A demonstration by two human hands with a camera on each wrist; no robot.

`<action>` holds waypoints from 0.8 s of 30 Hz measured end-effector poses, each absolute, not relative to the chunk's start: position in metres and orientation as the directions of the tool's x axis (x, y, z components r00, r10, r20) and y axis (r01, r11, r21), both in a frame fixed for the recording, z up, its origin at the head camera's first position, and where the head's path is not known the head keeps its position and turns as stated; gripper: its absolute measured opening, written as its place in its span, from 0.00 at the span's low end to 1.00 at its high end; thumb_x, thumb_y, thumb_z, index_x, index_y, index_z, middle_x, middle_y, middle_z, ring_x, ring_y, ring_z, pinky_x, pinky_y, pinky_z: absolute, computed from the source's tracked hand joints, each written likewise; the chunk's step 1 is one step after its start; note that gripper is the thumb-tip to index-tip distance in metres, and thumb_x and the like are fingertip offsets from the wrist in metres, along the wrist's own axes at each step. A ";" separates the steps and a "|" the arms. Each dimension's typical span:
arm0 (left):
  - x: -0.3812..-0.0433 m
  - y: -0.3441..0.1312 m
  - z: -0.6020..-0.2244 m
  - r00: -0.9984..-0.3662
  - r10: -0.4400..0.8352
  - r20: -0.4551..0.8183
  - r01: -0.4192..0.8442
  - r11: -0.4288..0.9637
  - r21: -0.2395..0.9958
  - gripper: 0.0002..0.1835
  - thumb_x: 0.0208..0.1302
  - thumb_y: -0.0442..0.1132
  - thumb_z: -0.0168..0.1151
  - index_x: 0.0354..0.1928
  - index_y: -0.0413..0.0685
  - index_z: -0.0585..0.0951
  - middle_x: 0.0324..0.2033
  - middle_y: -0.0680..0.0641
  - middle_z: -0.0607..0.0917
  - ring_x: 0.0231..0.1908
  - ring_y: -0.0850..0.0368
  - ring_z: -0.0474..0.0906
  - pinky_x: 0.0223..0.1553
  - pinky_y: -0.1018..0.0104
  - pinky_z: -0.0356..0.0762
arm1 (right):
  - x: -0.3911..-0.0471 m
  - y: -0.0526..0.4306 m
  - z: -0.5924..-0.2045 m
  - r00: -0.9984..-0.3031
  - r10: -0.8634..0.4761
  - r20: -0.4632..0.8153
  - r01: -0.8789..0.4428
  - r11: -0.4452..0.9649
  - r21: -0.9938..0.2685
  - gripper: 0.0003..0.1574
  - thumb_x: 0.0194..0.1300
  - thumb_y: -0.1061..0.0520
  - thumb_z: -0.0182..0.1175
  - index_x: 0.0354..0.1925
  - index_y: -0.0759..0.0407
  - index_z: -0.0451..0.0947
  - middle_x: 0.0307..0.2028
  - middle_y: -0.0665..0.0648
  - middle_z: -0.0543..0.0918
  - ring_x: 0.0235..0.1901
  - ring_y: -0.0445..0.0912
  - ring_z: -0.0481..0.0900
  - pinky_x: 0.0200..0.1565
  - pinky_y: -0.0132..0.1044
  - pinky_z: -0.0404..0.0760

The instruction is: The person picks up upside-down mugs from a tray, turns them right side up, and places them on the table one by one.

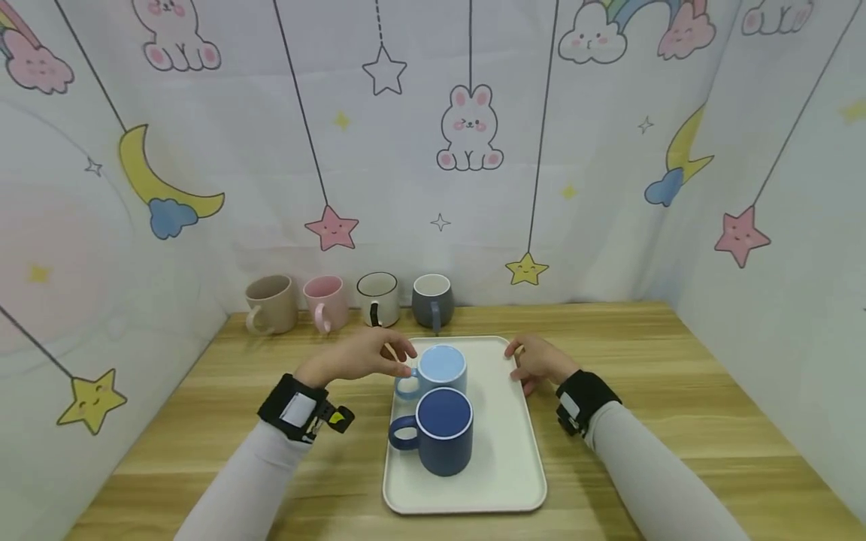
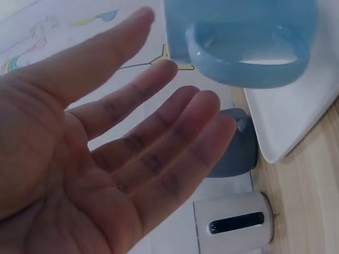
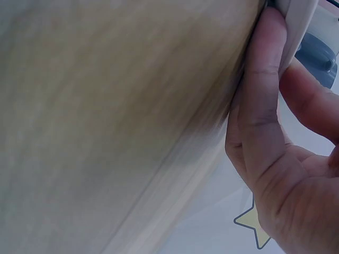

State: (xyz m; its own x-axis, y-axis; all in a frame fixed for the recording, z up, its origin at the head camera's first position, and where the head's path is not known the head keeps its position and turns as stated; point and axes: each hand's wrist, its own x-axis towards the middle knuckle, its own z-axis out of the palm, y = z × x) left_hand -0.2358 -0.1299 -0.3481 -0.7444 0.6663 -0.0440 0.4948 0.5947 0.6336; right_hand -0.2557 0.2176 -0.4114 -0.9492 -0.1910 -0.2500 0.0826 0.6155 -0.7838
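A white tray [image 1: 504, 451] lies on the wooden table with two mugs on it. Nearer the front is a navy mug [image 1: 444, 443], its handle pointing left; right behind it is a light blue mug [image 1: 443, 373], also with its handle to the left. My left hand [image 1: 365, 353] hovers at the light blue mug's handle, fingers spread and relaxed. In the left wrist view the palm [image 2: 79, 174] holds nothing, and the mug's handle [image 2: 249, 76] is beyond the fingertips. My right hand [image 1: 537, 361] pinches the tray's right rim, thumb above and fingers [image 3: 262, 100] tucked along its underside.
Along the back of the table, by the patterned curtain [image 1: 609, 248], stand a beige mug [image 1: 277, 308], a pink mug [image 1: 328, 304], a white mug with black rim and handle [image 1: 386, 306] and a grey mug [image 1: 424, 309]. The grey one is close behind the tray.
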 end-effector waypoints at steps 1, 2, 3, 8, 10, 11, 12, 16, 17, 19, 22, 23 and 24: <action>-0.233 -0.128 -0.347 -0.746 0.665 -0.034 0.513 0.607 0.607 0.19 0.67 0.45 0.73 0.54 0.44 0.85 0.48 0.45 0.87 0.47 0.50 0.85 0.47 0.59 0.87 | -0.256 0.218 -0.412 -0.949 -0.194 -0.249 0.080 0.613 -0.786 0.19 0.66 0.77 0.61 0.54 0.70 0.74 0.24 0.58 0.71 0.17 0.46 0.78 0.23 0.38 0.87; -0.230 -0.127 -0.347 -0.749 0.663 -0.024 0.527 0.616 0.585 0.19 0.66 0.45 0.74 0.54 0.43 0.85 0.47 0.45 0.87 0.47 0.51 0.85 0.47 0.59 0.87 | -0.255 0.218 -0.412 -0.949 -0.193 -0.248 0.081 0.611 -0.787 0.19 0.66 0.77 0.61 0.54 0.70 0.74 0.24 0.57 0.71 0.17 0.47 0.78 0.23 0.38 0.87; -0.228 -0.126 -0.347 -0.754 0.657 -0.017 0.534 0.628 0.566 0.19 0.64 0.44 0.76 0.53 0.43 0.85 0.47 0.45 0.87 0.47 0.51 0.85 0.47 0.59 0.87 | -0.255 0.218 -0.412 -0.949 -0.194 -0.247 0.079 0.612 -0.787 0.19 0.66 0.77 0.61 0.54 0.70 0.74 0.24 0.57 0.71 0.17 0.47 0.78 0.23 0.38 0.88; -0.221 -0.119 -0.349 -0.784 0.620 0.003 0.536 0.675 0.507 0.19 0.60 0.41 0.78 0.51 0.44 0.86 0.42 0.46 0.87 0.43 0.53 0.84 0.43 0.61 0.87 | -0.254 0.218 -0.412 -0.952 -0.189 -0.241 0.077 0.613 -0.787 0.19 0.66 0.77 0.61 0.54 0.69 0.74 0.25 0.58 0.71 0.18 0.47 0.79 0.23 0.38 0.88; -0.220 -0.117 -0.351 -0.789 0.615 0.011 0.540 0.683 0.492 0.18 0.59 0.41 0.79 0.49 0.44 0.87 0.41 0.48 0.87 0.41 0.54 0.83 0.42 0.63 0.87 | -0.255 0.218 -0.411 -0.952 -0.189 -0.241 0.077 0.615 -0.785 0.19 0.67 0.77 0.61 0.54 0.69 0.74 0.25 0.58 0.71 0.18 0.48 0.79 0.23 0.38 0.88; -0.219 -0.116 -0.353 -0.787 0.616 0.020 0.545 0.681 0.489 0.17 0.59 0.40 0.79 0.48 0.43 0.87 0.40 0.48 0.88 0.40 0.55 0.83 0.41 0.64 0.87 | -0.255 0.218 -0.412 -0.952 -0.189 -0.242 0.077 0.616 -0.784 0.19 0.67 0.76 0.61 0.54 0.69 0.74 0.26 0.58 0.71 0.18 0.47 0.79 0.23 0.38 0.88; -0.219 -0.116 -0.354 -0.787 0.616 0.031 0.551 0.680 0.483 0.16 0.59 0.40 0.79 0.47 0.43 0.87 0.39 0.47 0.88 0.39 0.56 0.83 0.40 0.65 0.87 | -0.255 0.218 -0.412 -0.950 -0.192 -0.245 0.077 0.617 -0.783 0.19 0.67 0.76 0.61 0.54 0.69 0.74 0.26 0.58 0.71 0.18 0.47 0.79 0.24 0.39 0.88; -0.218 -0.113 -0.360 -0.792 0.604 0.084 0.566 0.676 0.471 0.12 0.59 0.37 0.79 0.44 0.44 0.88 0.35 0.50 0.88 0.35 0.60 0.82 0.38 0.67 0.86 | -0.256 0.219 -0.411 -0.948 -0.191 -0.255 0.087 0.614 -0.785 0.19 0.67 0.76 0.61 0.55 0.69 0.74 0.27 0.59 0.71 0.18 0.48 0.79 0.24 0.39 0.88; -0.218 -0.112 -0.361 -0.794 0.600 0.098 0.569 0.677 0.467 0.11 0.59 0.36 0.78 0.43 0.45 0.88 0.34 0.51 0.88 0.34 0.60 0.82 0.38 0.67 0.85 | -0.256 0.219 -0.411 -0.948 -0.189 -0.257 0.091 0.614 -0.784 0.20 0.67 0.76 0.61 0.55 0.69 0.73 0.28 0.59 0.71 0.18 0.48 0.79 0.24 0.39 0.88; -0.219 -0.110 -0.363 -0.796 0.593 0.119 0.575 0.681 0.454 0.10 0.59 0.36 0.79 0.41 0.46 0.88 0.33 0.53 0.87 0.34 0.62 0.81 0.37 0.68 0.85 | -0.257 0.220 -0.411 -0.948 -0.182 -0.261 0.098 0.612 -0.784 0.20 0.67 0.76 0.61 0.55 0.68 0.73 0.28 0.59 0.71 0.18 0.48 0.78 0.24 0.39 0.88; -0.220 -0.107 -0.364 -0.792 0.594 0.138 0.588 0.684 0.432 0.09 0.59 0.36 0.79 0.39 0.46 0.88 0.31 0.54 0.87 0.32 0.63 0.81 0.35 0.69 0.84 | -0.258 0.220 -0.410 -0.947 -0.184 -0.264 0.099 0.614 -0.783 0.19 0.68 0.76 0.61 0.55 0.68 0.73 0.28 0.59 0.71 0.18 0.48 0.78 0.24 0.38 0.88; -0.221 -0.106 -0.365 -0.793 0.594 0.137 0.589 0.688 0.424 0.08 0.59 0.36 0.79 0.38 0.46 0.88 0.31 0.54 0.87 0.32 0.63 0.81 0.35 0.69 0.83 | -0.258 0.219 -0.411 -0.946 -0.187 -0.264 0.098 0.614 -0.783 0.19 0.68 0.76 0.61 0.55 0.68 0.73 0.27 0.59 0.71 0.18 0.48 0.78 0.24 0.38 0.88; -0.221 -0.106 -0.365 -0.794 0.593 0.132 0.587 0.693 0.419 0.07 0.59 0.35 0.78 0.38 0.46 0.88 0.30 0.54 0.87 0.31 0.63 0.80 0.34 0.69 0.83 | -0.259 0.219 -0.411 -0.945 -0.189 -0.265 0.098 0.613 -0.784 0.19 0.68 0.76 0.60 0.55 0.69 0.73 0.27 0.59 0.71 0.19 0.48 0.78 0.24 0.38 0.88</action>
